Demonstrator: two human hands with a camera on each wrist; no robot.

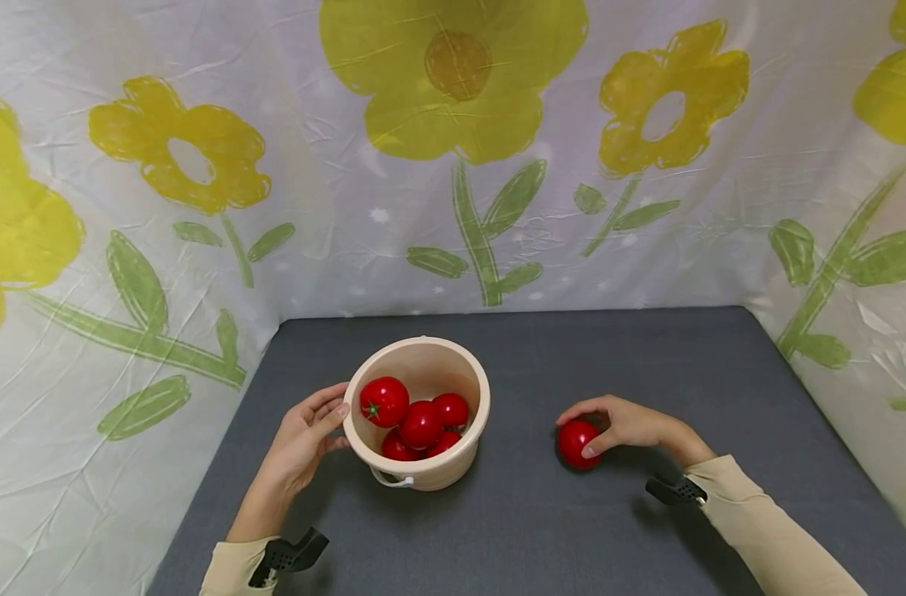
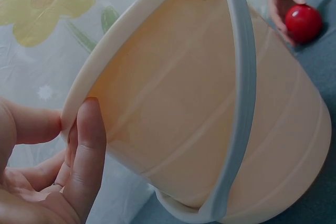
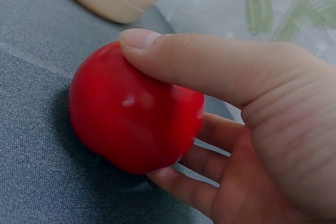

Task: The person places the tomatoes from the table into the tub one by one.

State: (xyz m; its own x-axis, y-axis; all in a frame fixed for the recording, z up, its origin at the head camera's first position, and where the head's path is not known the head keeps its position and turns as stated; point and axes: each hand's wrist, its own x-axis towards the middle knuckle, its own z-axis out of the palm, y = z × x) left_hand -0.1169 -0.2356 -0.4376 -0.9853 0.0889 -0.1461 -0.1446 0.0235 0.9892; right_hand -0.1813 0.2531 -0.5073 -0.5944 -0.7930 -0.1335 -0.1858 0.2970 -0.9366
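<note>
A cream bucket (image 1: 445, 476) stands on the dark table, tilted a little, with several red tomatoes (image 1: 420, 425) inside. My left hand (image 1: 298, 443) pinches the bucket's rim (image 2: 79, 90) at its left side, thumb on one face and fingers on the other. To the right of the bucket, my right hand (image 1: 631, 426) grips a single tomato (image 1: 576, 444) between thumb and fingers. In the right wrist view that tomato (image 3: 131, 114) is at the table surface, the thumb over its top and the fingers around its far side.
The bucket's pale handle (image 2: 242, 98) hangs down its side. A dark grey cloth covers the table (image 1: 527, 530). Behind it and at both sides hangs a white curtain (image 1: 333, 207) printed with yellow flowers. Each wrist wears a black camera mount (image 1: 296, 553).
</note>
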